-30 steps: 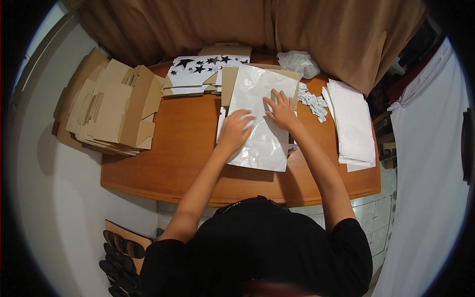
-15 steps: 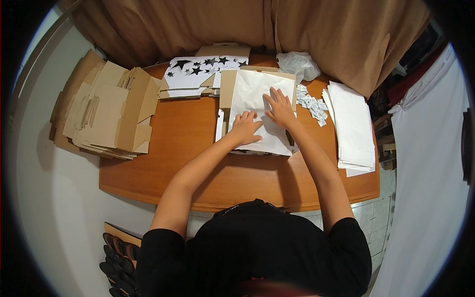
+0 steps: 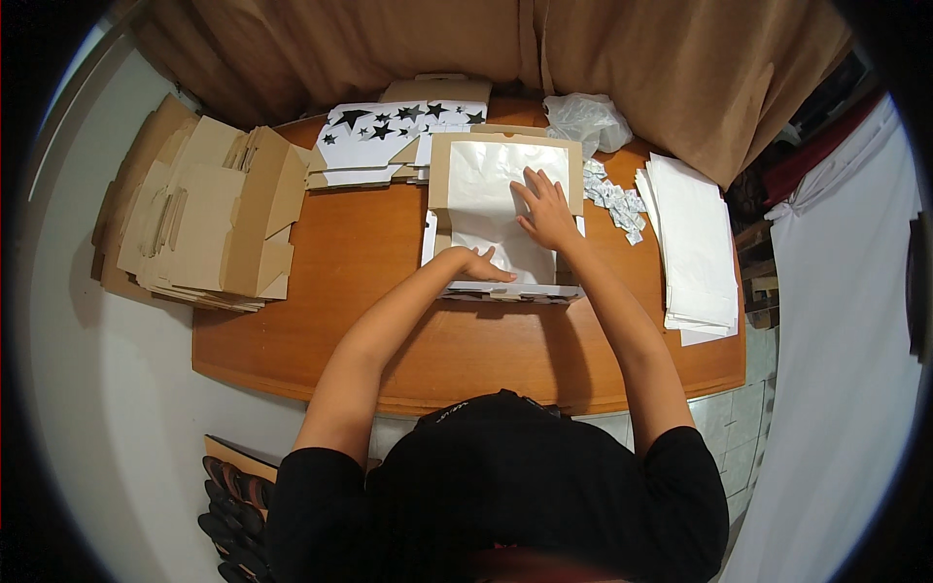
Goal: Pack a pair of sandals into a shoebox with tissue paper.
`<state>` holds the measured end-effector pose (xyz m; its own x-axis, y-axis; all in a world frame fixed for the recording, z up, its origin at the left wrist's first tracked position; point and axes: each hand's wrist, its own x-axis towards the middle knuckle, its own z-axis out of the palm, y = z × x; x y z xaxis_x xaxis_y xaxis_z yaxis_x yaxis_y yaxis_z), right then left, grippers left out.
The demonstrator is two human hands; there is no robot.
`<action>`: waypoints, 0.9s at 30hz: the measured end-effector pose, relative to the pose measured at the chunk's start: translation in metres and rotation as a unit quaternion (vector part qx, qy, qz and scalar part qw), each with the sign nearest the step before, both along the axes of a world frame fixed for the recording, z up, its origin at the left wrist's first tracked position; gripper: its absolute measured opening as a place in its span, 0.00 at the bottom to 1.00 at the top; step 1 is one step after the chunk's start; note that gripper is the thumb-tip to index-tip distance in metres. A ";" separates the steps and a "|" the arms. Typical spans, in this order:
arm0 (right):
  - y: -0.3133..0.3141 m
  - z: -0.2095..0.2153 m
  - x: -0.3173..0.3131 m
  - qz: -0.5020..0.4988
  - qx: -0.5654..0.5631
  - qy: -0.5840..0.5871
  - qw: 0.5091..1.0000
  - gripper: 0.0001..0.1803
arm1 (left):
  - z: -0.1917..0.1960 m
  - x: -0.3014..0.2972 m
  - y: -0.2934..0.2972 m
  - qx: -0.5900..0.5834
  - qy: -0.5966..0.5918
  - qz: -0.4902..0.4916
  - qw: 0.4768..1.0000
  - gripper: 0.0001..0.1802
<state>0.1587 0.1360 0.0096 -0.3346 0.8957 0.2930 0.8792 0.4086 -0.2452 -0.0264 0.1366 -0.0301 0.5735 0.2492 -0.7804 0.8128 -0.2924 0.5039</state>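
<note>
In the head view, a shallow cardboard box (image 3: 505, 219) lies open at the upper centre of the frame on a wooden table (image 3: 369, 291), lined with a sheet of white paper (image 3: 491, 199). The right hand (image 3: 546, 209) lies flat with fingers spread, pressing the paper down inside the box. The left hand (image 3: 476, 264) is curled at the box's near edge, fingers bent onto the paper's lower part. At the left of the frame sits a stack of flattened cardboard boxes (image 3: 199, 219); at the right, a pile of white sheets (image 3: 695, 243). Small white packets (image 3: 612, 199) lie just right of the box, and star-printed sheets (image 3: 379, 131) above left.
</note>
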 end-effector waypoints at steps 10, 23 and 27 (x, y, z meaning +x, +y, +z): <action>-0.007 0.001 0.006 0.001 0.007 0.007 1.000 0.39 | -0.014 0.021 0.005 0.006 -0.154 -0.065 0.986 0.43; -0.003 -0.002 0.002 0.047 0.004 0.038 0.998 0.35 | 0.015 0.052 -0.019 -0.140 -0.184 0.050 0.972 0.48; -0.002 -0.005 0.009 0.046 0.011 0.062 0.997 0.34 | 0.059 0.048 -0.031 -0.161 -0.149 0.071 0.973 0.49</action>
